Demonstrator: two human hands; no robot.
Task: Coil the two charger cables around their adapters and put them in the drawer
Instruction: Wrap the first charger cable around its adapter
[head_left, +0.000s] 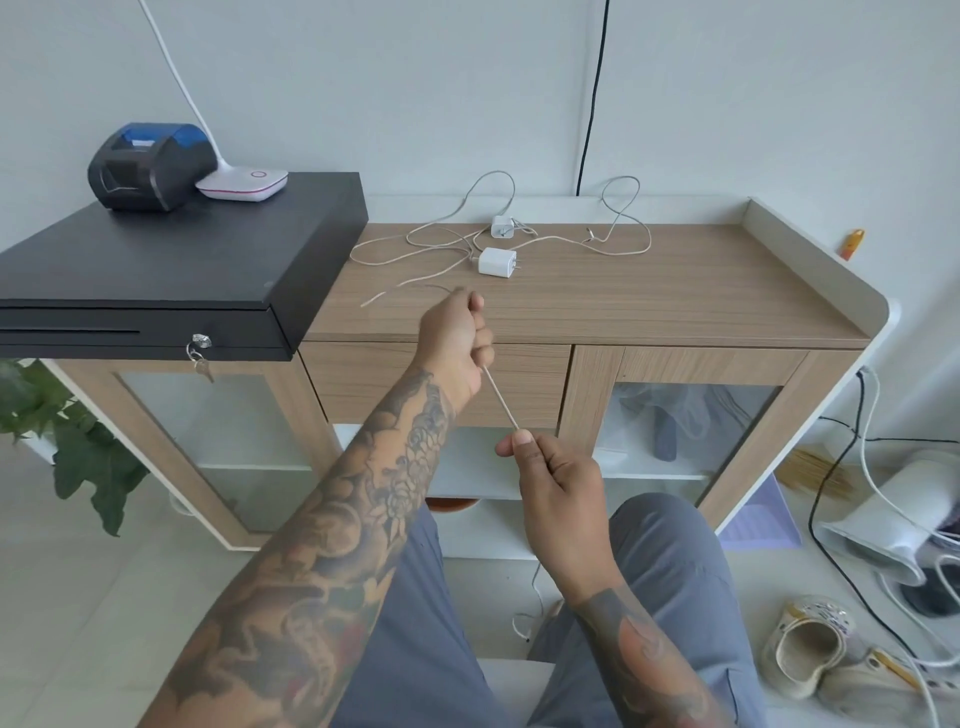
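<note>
Two white adapters lie on the wooden cabinet top (675, 301): a larger one (497, 262) in front, a smaller one (502, 227) behind it. Their pale cables (415, 244) sprawl in loose loops to the left and right. My left hand (457, 343) grips one cable near the cabinet's front edge. My right hand (550, 478) pinches the same cable lower down, and the short stretch (501, 400) between the hands is taut. The cable's tail hangs down between my knees. The wooden drawer front (530, 384) under the top is closed.
A black cash drawer (182, 260) with a key sits on the cabinet's left, carrying a receipt printer (150, 166) and a white lamp base (244, 184). A plant (78, 441) stands at lower left. Cables, a white appliance (893, 519) and shoes (810, 644) clutter the floor at right.
</note>
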